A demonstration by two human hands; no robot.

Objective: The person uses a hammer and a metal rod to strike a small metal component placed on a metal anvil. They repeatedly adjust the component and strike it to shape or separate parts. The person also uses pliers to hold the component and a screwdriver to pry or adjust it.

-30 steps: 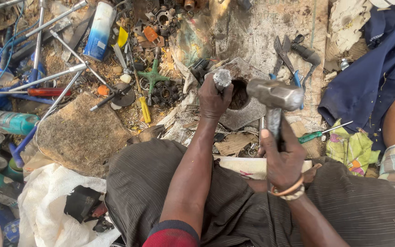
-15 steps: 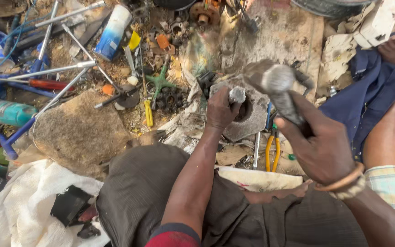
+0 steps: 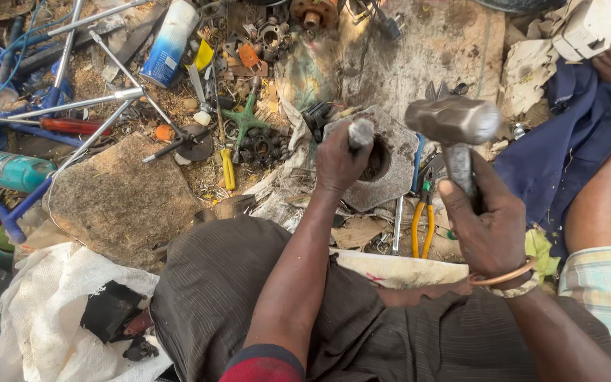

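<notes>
My left hand point(image 3: 339, 161) is clenched on a punch point(image 3: 360, 132) set upright in the plate point(image 3: 390, 170) hole; right hand point(image 3: 486, 223) grips the hammer point(image 3: 452, 122) beside it.

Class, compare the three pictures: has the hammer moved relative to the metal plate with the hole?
Yes. The hammer in the right hand began close over the plate; it now stands out to the plate's right, head raised beside it.

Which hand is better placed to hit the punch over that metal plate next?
The right hand, probably. It grips the hammer, whose head is raised just right of the punch. The left hand is wrapped around the punch, holding it upright over the plate.
</notes>
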